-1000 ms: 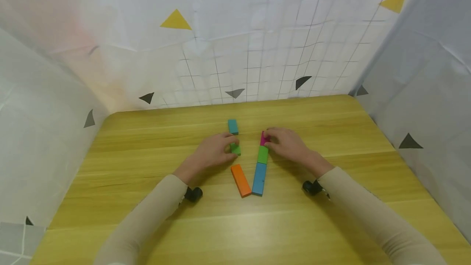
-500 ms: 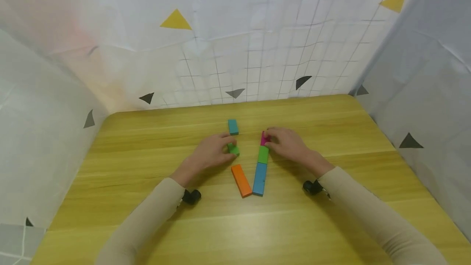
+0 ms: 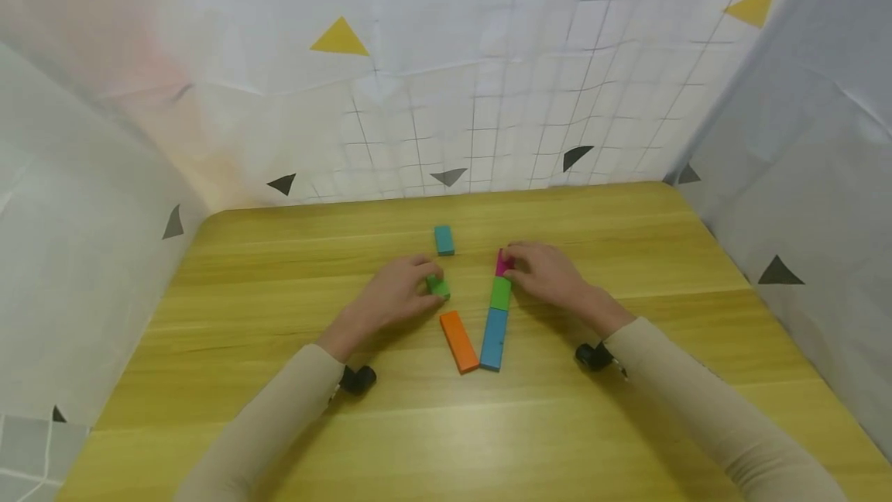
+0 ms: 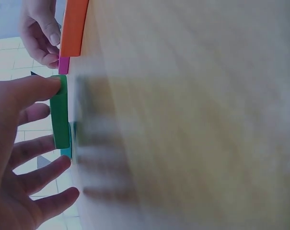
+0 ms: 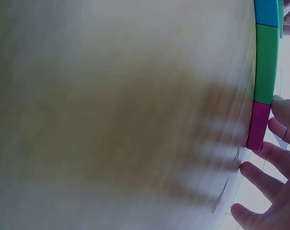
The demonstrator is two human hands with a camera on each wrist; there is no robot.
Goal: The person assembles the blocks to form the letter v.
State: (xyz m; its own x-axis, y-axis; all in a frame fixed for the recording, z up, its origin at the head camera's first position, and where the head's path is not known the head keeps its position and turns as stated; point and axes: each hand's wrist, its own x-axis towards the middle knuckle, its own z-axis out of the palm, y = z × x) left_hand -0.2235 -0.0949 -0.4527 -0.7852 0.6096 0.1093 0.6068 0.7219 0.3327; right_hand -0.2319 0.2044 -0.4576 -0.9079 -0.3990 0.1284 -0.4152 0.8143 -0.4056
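Observation:
My left hand (image 3: 392, 291) pinches a green block (image 3: 438, 287) between thumb and fingers. In the left wrist view the thumb presses one end of this green block (image 4: 61, 115), while the outer fingers spread out past it. On the other side, my right hand (image 3: 547, 273) pinches a magenta block (image 3: 502, 263) by its ends, thumb at the near one. That magenta block (image 5: 258, 125) heads a row, end to end with a second green block (image 3: 500, 293) and a blue block (image 3: 493, 339). An orange block (image 3: 459, 341) slants to the blue one's near end, forming a V.
A teal block (image 3: 444, 240) lies beyond the left hand, toward the back of the wooden table (image 3: 446, 440). White sheets with grid lines and triangles hang behind and at both sides. Each wrist wears a small black camera (image 3: 358, 379).
My left hand has drawn the green block a little left and toward me, away from the teal block. The right hand stays at the magenta block. The head view has shifted slightly.

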